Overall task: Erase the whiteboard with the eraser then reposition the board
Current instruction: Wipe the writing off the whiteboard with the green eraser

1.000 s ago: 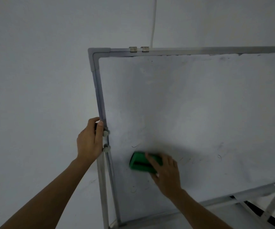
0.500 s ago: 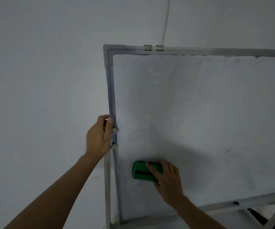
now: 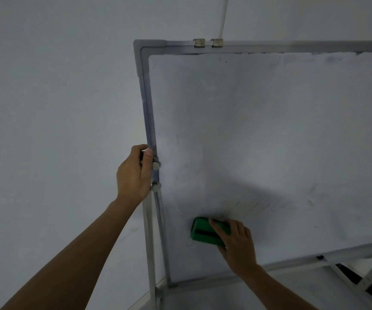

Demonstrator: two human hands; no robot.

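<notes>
**Green eraser held against the lower left area of the whiteboard.**
Its long axis runs left to right, with the right end slightly lower. The right hand grips it, fingers curled over its right end. The left frame edge lies near on the left. Bare board extends up and to the right. The left hand clasps that frame edge beside two round knobs.

No writing can be read on the whiteboard, only faint smudges.
</notes>
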